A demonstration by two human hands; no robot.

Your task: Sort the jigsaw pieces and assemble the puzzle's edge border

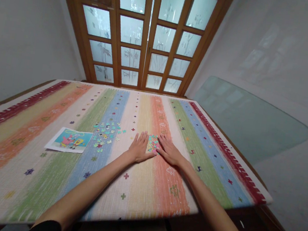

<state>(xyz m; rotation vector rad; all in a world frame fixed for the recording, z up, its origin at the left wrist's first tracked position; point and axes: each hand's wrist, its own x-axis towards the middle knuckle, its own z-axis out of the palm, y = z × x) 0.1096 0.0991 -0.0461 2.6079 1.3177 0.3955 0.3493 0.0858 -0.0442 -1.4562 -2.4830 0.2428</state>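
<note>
My left hand (139,148) lies flat on the striped cloth, fingers spread, against the left side of a small cluster of colourful puzzle pieces (152,144). On the cluster's right side rests my right hand (168,150), fingers also apart, the fingertips at its edge. Parts of the cluster's border are hidden by both hands. To the left, loose teal and green pieces (106,135) lie scattered on a blue stripe. Beyond them, at the far left, is a printed picture (70,140) of a pink and a yellow cartoon figure on white paper.
The table is covered by a multicoloured striped cloth (77,181) that hangs at its front edge. Past its far side stand wooden doors with glass panes (158,63). White walls rise at left and right, a pale green panel (244,116) on the right one.
</note>
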